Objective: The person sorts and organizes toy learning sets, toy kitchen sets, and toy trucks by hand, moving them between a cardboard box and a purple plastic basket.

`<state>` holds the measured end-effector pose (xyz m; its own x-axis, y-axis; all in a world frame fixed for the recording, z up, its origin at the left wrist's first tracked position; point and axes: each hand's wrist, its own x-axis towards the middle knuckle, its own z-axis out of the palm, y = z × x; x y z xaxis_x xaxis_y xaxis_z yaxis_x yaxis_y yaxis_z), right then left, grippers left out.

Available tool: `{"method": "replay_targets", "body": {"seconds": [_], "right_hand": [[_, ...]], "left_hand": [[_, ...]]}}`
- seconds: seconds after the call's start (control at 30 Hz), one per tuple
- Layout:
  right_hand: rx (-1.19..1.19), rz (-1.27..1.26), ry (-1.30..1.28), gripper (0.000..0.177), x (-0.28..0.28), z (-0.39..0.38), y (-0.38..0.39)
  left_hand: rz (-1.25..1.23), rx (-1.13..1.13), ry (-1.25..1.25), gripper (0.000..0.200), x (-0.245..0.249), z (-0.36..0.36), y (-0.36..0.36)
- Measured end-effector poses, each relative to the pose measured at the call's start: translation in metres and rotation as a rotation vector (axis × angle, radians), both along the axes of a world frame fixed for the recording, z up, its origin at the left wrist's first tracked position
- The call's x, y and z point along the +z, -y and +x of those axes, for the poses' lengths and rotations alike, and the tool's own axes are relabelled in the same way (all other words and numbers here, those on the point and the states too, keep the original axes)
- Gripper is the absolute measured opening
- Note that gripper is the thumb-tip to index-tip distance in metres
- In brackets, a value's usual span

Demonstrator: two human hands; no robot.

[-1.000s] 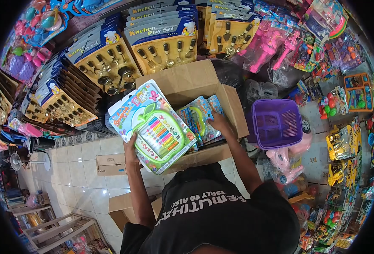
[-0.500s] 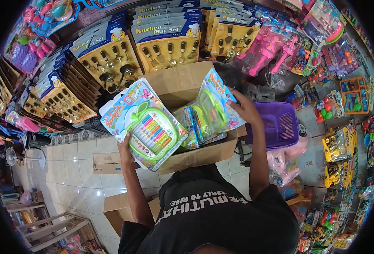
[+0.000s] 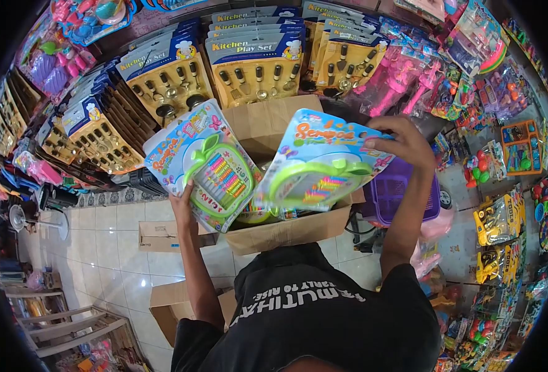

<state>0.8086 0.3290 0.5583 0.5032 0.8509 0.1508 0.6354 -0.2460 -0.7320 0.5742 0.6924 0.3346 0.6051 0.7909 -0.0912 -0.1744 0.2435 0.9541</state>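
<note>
My left hand (image 3: 183, 203) grips the lower left edge of a carded toy abacus (image 3: 224, 177) with a green apple-shaped frame and coloured beads. In my right hand (image 3: 404, 144) is a second abacus pack (image 3: 320, 180) of the same kind, pinched at the card's upper right corner and tilted. It is slightly smeared by motion. Both packs are over an open cardboard box (image 3: 286, 235) in front of my body. Inside the box, green and coloured packs show partly below the second abacus; the rest of the contents is hidden.
Kitchen play sets (image 3: 255, 68) hang in rows behind the box. A purple basket (image 3: 404, 195) stands to the right, with hanging toy packs (image 3: 497, 214) beyond. A flattened carton (image 3: 162, 235) and another open box (image 3: 168, 310) lie on the tiled floor at left.
My right hand has raised the second abacus pack out of the box and turned its front more towards me. The left pack has shifted only slightly.
</note>
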Motion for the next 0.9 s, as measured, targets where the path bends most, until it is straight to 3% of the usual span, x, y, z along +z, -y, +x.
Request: {"method": "replay_targets", "body": {"seconds": [0.2,0.33,0.4,0.63,0.9], "right_hand": [[0.442,-0.084,-0.041,0.031,-0.042,0.022,-0.086],[0.450,-0.050,-0.048,0.034,-0.080,0.034,-0.127],[0.363,-0.036,0.027,0.023,-0.090,0.036,-0.139],[0.162,-0.010,0.144,0.032,-0.131,0.041,-0.167],[0.117,-0.028,0.073,0.035,-0.143,0.040,-0.181]], "left_hand": [[0.009,-0.250,0.003,0.040,0.006,0.007,0.020],[-0.015,-0.334,0.022,0.039,0.000,0.011,0.031],[-0.078,-0.362,0.052,0.040,0.000,0.013,0.033],[-0.088,-0.367,0.072,0.041,-0.005,0.024,0.042],[-0.103,-0.497,-0.004,0.040,0.003,0.026,0.040]]}}
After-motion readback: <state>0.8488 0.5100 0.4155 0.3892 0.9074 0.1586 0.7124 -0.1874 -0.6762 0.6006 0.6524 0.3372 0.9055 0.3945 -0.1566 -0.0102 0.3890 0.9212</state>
